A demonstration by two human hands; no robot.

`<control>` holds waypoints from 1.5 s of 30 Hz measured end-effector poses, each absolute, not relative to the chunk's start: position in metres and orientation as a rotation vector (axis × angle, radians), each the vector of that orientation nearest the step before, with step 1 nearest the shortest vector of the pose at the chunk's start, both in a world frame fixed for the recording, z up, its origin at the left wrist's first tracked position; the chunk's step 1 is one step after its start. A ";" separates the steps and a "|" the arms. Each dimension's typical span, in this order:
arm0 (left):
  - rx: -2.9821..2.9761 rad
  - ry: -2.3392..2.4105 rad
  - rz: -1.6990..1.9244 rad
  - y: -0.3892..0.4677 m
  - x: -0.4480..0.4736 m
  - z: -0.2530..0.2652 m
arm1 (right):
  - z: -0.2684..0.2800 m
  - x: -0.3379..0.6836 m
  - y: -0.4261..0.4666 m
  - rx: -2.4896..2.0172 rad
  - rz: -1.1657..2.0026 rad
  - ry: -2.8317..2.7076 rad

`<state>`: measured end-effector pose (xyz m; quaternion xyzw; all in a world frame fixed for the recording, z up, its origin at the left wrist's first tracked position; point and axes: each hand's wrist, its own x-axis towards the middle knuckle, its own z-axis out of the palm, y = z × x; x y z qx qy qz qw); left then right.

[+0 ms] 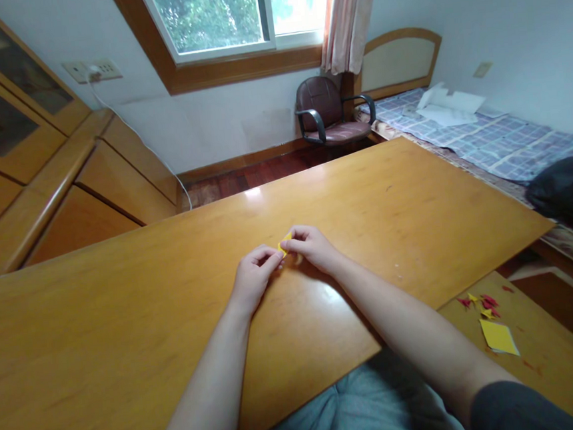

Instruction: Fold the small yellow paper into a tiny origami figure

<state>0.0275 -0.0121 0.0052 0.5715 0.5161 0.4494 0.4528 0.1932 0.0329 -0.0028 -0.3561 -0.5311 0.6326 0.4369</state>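
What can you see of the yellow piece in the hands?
The yellow piece is small, flat-looking and apparently paper. It's pinched between the fingertips of the left hand and right hand, tilted, over the table. Fingers cover much of it; its full outline and any folds can't be made out.

The paper [287,237] is over the table [124,309], a chair [321,105] behind, a bed [505,132] at right.

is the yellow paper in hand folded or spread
Folded, it seems: the yellow paper is a compact piece pinched between left hand and right hand; it's partly hidden, so its exact shape cannot be told.
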 end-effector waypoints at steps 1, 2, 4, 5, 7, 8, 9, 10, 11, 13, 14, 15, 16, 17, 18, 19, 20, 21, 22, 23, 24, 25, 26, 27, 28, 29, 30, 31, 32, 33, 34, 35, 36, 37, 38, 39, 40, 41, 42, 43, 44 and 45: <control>1.411 1.268 1.104 -0.012 0.028 0.005 | -0.003 0.193 0.033 -0.884 1.571 -1.317; 1.408 1.261 1.098 -0.013 0.028 0.005 | -0.003 0.193 0.033 -0.883 1.566 -1.316; 1.402 1.250 1.092 -0.013 0.028 0.005 | -0.004 0.193 0.034 -0.882 1.550 -1.318; 1.397 1.247 1.091 -0.013 0.028 0.004 | -0.004 0.193 0.035 -0.883 1.545 -1.318; 1.386 1.246 1.090 -0.013 0.028 0.002 | -0.005 0.192 0.035 -0.888 1.543 -1.316; 1.379 1.247 1.089 -0.012 0.028 0.002 | -0.006 0.192 0.035 -0.893 1.545 -1.316; 1.370 1.248 1.087 -0.012 0.028 0.001 | -0.006 0.192 0.034 -0.897 1.545 -1.318; 1.360 1.248 1.086 -0.012 0.028 0.000 | -0.006 0.192 0.034 -0.900 1.543 -1.321; 1.349 1.250 1.089 -0.012 0.028 -0.001 | -0.005 0.192 0.034 -0.900 1.539 -1.326; 1.330 1.252 1.099 -0.011 0.027 -0.001 | -0.004 0.192 0.034 -0.901 1.519 -1.349; 1.323 1.254 1.105 -0.011 0.027 -0.002 | -0.003 0.192 0.034 -0.903 1.500 -1.364; 1.320 1.258 1.109 -0.011 0.027 -0.002 | -0.003 0.193 0.035 -0.904 1.482 -1.378; 1.320 1.262 1.113 -0.011 0.027 -0.002 | -0.002 0.193 0.035 -0.907 1.463 -1.386; 1.323 1.268 1.117 -0.011 0.027 -0.003 | -0.002 0.194 0.036 -0.907 1.452 -1.388; 1.326 1.272 1.122 -0.011 0.027 -0.003 | -0.003 0.194 0.037 -0.904 1.452 -1.370; 1.329 1.276 1.127 -0.010 0.027 -0.003 | -0.003 0.195 0.038 -0.901 1.455 -1.358; 1.330 1.277 1.133 -0.010 0.027 -0.004 | -0.004 0.195 0.039 -0.902 1.461 -1.347; 1.328 1.278 1.138 -0.010 0.027 -0.004 | -0.005 0.195 0.040 -0.904 1.468 -1.336; 1.322 1.277 1.142 -0.010 0.027 -0.005 | -0.005 0.195 0.040 -0.905 1.476 -1.327; 1.315 1.275 1.143 -0.010 0.027 -0.006 | -0.006 0.195 0.040 -0.905 1.483 -1.319; 1.305 1.274 1.146 -0.010 0.027 -0.006 | -0.006 0.194 0.040 -0.904 1.488 -1.310; 1.293 1.273 1.150 -0.010 0.026 -0.007 | -0.007 0.194 0.040 -0.903 1.490 -1.302; 1.280 1.268 1.153 -0.009 0.026 -0.008 | -0.007 0.194 0.041 -0.902 1.491 -1.293; 1.262 1.265 1.165 -0.009 0.026 -0.009 | -0.007 0.194 0.041 -0.904 1.490 -1.283; 1.243 1.256 1.172 -0.009 0.025 -0.010 | -0.007 0.194 0.041 -0.907 1.488 -1.274; 1.222 1.239 1.178 -0.009 0.025 -0.011 | -0.007 0.194 0.041 -0.911 1.486 -1.268; 1.200 1.224 1.181 -0.008 0.024 -0.012 | -0.007 0.195 0.041 -0.915 1.485 -1.262; 1.180 1.210 1.180 -0.008 0.024 -0.013 | -0.007 0.195 0.041 -0.918 1.485 -1.258; 1.160 1.202 1.190 -0.008 0.024 -0.013 | -0.007 0.194 0.041 -0.920 1.486 -1.256; 1.142 1.198 1.196 -0.008 0.024 -0.013 | -0.006 0.194 0.042 -0.921 1.486 -1.253; 1.121 1.198 1.203 -0.007 0.024 -0.013 | -0.006 0.194 0.042 -0.920 1.488 -1.249; 1.103 1.200 1.211 -0.007 0.024 -0.013 | -0.006 0.194 0.042 -0.919 1.489 -1.246; 1.088 1.203 1.215 -0.007 0.024 -0.012 | -0.006 0.194 0.042 -0.918 1.490 -1.244; 1.077 1.205 1.220 -0.007 0.025 -0.012 | -0.006 0.194 0.042 -0.918 1.491 -1.242; 1.070 1.205 1.222 -0.007 0.025 -0.011 | -0.006 0.194 0.042 -0.919 1.492 -1.242; 1.065 1.204 1.224 -0.007 0.026 -0.010 | -0.006 0.194 0.042 -0.921 1.490 -1.244; 1.060 1.203 1.227 -0.008 0.026 -0.009 | -0.006 0.194 0.042 -0.923 1.488 -1.246; 1.054 1.201 1.231 -0.008 0.027 -0.008 | -0.007 0.194 0.042 -0.925 1.485 -1.247; 1.048 1.200 1.235 -0.008 0.027 -0.007 | -0.007 0.194 0.043 -0.925 1.481 -1.247; 1.040 1.197 1.238 -0.008 0.027 -0.007 | -0.008 0.194 0.043 -0.924 1.478 -1.244; 1.034 1.193 1.238 -0.008 0.027 -0.007 | -0.009 0.194 0.043 -0.922 1.476 -1.238; 1.031 1.187 1.237 -0.009 0.027 -0.007 | -0.009 0.195 0.043 -0.919 1.475 -1.230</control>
